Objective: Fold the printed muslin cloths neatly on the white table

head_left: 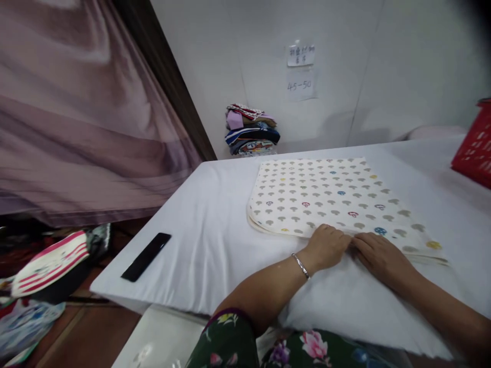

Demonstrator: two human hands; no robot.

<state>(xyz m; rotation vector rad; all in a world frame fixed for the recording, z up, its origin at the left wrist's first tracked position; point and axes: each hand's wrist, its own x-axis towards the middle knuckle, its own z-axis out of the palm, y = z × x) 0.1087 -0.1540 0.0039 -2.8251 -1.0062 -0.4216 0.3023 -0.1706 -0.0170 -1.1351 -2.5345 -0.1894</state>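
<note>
Far left of the left hand (326, 248), by the table's left edge: a black device (146, 256), bare white cover (215, 214) between. Left hand palm down on the near edge of the mushroom-print cloth (326, 197), fingers curled; gripping or only pressing, impossible to tell. Close beside it, right hand (379, 255) lying flatter on the same edge, clasping nothing. Beyond both hands, well apart, a clothes stack (251, 130) by the wall. Far right, a red basket (475, 143).
</note>
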